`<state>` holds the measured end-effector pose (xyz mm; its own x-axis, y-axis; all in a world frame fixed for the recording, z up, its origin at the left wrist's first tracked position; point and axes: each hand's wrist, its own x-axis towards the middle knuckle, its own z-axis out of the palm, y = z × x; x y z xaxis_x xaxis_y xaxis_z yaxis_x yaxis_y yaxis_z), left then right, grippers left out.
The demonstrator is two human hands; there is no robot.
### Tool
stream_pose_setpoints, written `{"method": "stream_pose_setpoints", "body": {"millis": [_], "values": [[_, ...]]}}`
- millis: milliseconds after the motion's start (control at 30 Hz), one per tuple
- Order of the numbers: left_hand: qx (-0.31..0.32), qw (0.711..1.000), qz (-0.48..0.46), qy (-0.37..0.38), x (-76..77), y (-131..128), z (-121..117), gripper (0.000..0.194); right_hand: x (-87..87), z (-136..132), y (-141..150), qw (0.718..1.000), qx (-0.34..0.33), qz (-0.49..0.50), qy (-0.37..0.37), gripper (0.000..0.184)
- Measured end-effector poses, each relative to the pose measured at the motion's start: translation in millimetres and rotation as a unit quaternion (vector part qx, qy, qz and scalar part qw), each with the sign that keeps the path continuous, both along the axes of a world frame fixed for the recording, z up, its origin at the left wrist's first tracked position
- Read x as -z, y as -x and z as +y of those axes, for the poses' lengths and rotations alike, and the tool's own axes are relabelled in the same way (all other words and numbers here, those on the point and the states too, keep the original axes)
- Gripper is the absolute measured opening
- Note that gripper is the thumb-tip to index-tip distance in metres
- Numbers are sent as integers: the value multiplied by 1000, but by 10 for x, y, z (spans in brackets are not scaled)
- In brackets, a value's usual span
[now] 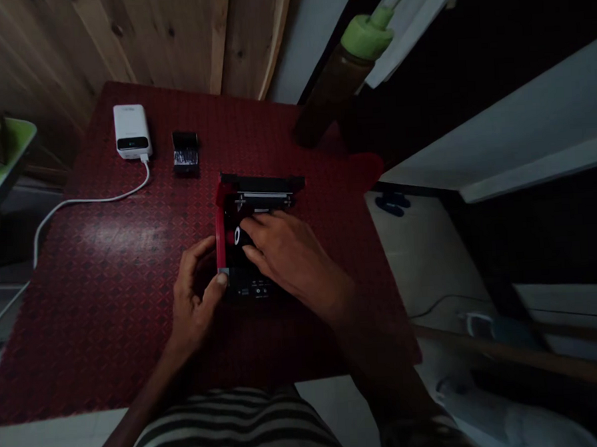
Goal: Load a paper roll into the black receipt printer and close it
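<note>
A small red and black label printer point(219, 231) sits on the table with its lid raised at the back. My left hand point(195, 292) braces its left side, the thumb on the front corner and the fingers curled along the red wall. Inside the open body lies a black roll point(243, 237) with a white ring at its left end. The fingers of my right hand point(284, 247) are closed around this roll from above, covering most of it and the printer's right side. Buttons or markings show on the black front panel point(254, 282).
The table has a red patterned cover point(106, 287). On it lie a white power bank point(131, 131) with a white cable point(92, 200), and a small black piece with a shiny film point(185, 154). Behind stands a brown bottle with a green cap point(366, 38). Blue slippers point(392, 204) lie on the floor.
</note>
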<state>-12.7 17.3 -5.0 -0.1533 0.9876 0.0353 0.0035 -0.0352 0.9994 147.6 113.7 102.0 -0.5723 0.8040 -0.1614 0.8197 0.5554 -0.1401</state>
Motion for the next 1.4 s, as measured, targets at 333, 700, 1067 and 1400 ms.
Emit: {"method": "stream_pose_setpoints", "body": {"millis": [333, 700, 1067, 1400], "values": [[-12, 1000, 18, -1, -54, -2, -2, 55, 178, -131, -929, 889, 188, 400, -120, 25], [-39, 997, 58, -36, -78, -28, 47, 53, 1277, 396, -1087, 819, 299, 489, -21, 29], [-34, 995, 80, -37, -99, 4, 45, 52, 1153, 164, -1365, 847, 304, 434, 31, 42], [-48, 995, 84, -30, -45, 12, 46, 52, 1158, -965, -1516, 879, 262, 395, 45, 33]]}}
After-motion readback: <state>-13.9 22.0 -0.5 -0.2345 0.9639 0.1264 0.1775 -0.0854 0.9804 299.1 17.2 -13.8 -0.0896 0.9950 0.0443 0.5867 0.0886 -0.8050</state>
